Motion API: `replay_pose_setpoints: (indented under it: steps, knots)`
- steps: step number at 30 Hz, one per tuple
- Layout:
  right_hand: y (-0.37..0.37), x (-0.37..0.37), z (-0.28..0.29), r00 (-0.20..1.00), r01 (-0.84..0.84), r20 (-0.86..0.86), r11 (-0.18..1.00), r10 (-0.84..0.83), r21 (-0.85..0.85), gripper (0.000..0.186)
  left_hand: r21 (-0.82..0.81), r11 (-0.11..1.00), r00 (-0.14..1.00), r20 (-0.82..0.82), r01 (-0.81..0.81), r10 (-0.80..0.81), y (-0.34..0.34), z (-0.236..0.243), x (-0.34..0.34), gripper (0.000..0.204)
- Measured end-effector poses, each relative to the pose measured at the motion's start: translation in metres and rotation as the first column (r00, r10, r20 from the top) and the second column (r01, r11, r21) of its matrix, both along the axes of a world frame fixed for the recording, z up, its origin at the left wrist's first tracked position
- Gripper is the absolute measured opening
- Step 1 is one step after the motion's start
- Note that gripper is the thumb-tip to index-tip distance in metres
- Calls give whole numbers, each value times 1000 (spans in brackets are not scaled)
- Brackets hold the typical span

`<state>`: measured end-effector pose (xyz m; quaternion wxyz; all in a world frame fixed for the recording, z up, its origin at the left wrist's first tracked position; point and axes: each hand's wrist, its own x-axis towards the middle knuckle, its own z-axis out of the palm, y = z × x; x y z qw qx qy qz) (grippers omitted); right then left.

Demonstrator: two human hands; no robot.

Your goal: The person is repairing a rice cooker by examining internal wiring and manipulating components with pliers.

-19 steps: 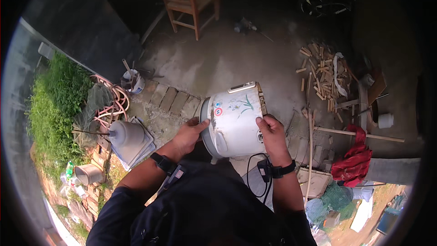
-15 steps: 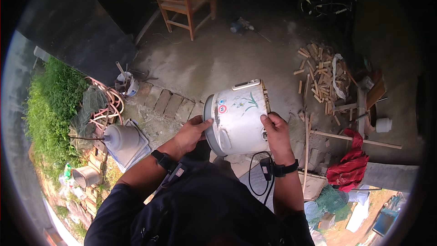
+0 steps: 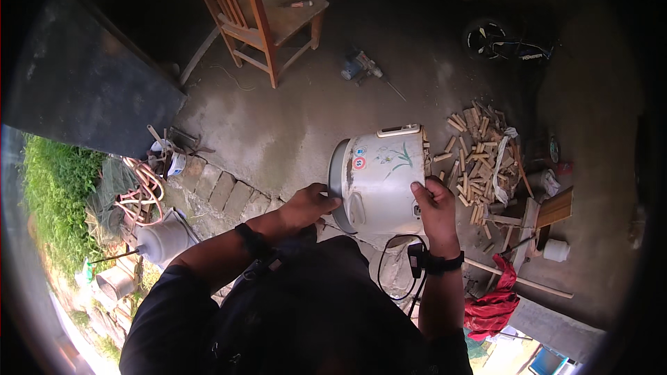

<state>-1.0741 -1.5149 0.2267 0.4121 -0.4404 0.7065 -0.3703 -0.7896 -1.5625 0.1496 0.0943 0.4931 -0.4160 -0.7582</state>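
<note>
I hold a white rice cooker (image 3: 386, 179) tipped on its side in front of my body. It has a green plant design, small round stickers, a side handle and rusty stains. My left hand (image 3: 310, 206) grips the grey rim at its left end, thumb on the near side and fingers mostly hidden behind. My right hand (image 3: 438, 212) closes on the opposite, worn end, its thumb pressed against the white wall. A black cable (image 3: 381, 264) loops beside my right wrist.
Ahead stands a wooden chair (image 3: 267, 45), with a power drill (image 3: 358, 68) on the floor nearby. Short wood pieces (image 3: 479, 173) lie heaped at right, near a red cloth (image 3: 492, 303). Bricks (image 3: 224, 189), a pinkish hose (image 3: 147, 187) and a white bucket (image 3: 165, 239) are at left.
My view has shifted, so the chair and drill appear lower and more of the far floor shows. The rice cooker sits slightly further right in view, still held in both hands.
</note>
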Motion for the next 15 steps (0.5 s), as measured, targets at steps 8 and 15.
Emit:
replay_pose_setpoints:
  steps: [8,15]
  knots:
    - [-211,-39,21,968,-220,-159,963,195,-158,23,-18,985,980,-104,-171,169,-149,39,-31,61]
    - [-418,-39,24,874,-469,-236,864,425,-183,27,-5,926,904,-221,-377,366,-285,31,-65,69]
